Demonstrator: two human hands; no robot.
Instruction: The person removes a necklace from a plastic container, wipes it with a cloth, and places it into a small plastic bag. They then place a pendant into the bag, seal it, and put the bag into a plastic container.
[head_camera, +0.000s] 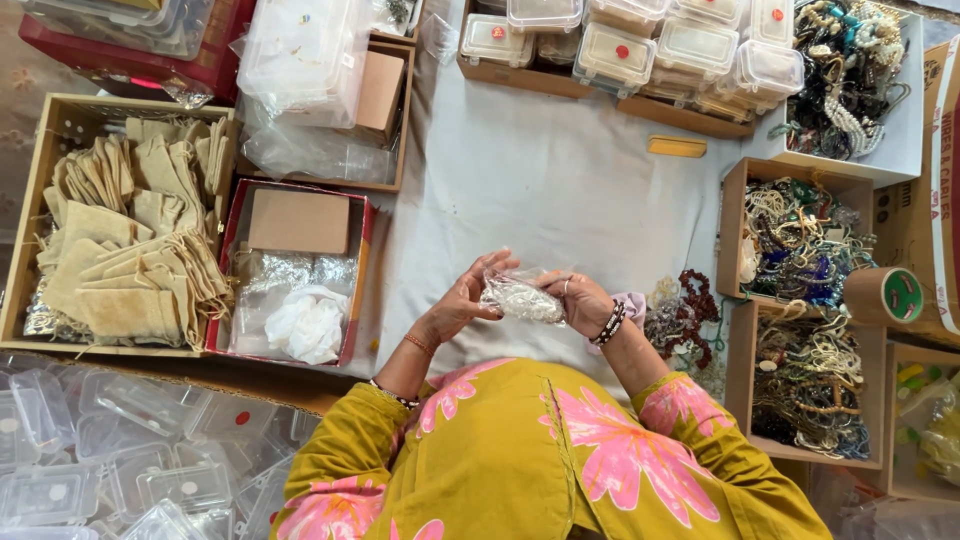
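My left hand (462, 298) and my right hand (580, 300) both grip a small clear plastic pouch (520, 297) with silvery jewellery inside. They hold it together above the white cloth (540, 170), close to my body. The left fingers pinch the pouch's left end and the right fingers close over its right end. There are bangles on both wrists. My sleeves are yellow with pink flowers.
A wooden tray of beige drawstring pouches (130, 240) lies at the left, next to a red box (358, 290) holding a cardboard box and white plastic. Empty clear boxes (100, 460) are piled at the lower left, lidded ones (640, 50) at the top. Wooden boxes of beaded jewellery (800, 240) and a tape roll (885, 295) stand at the right.
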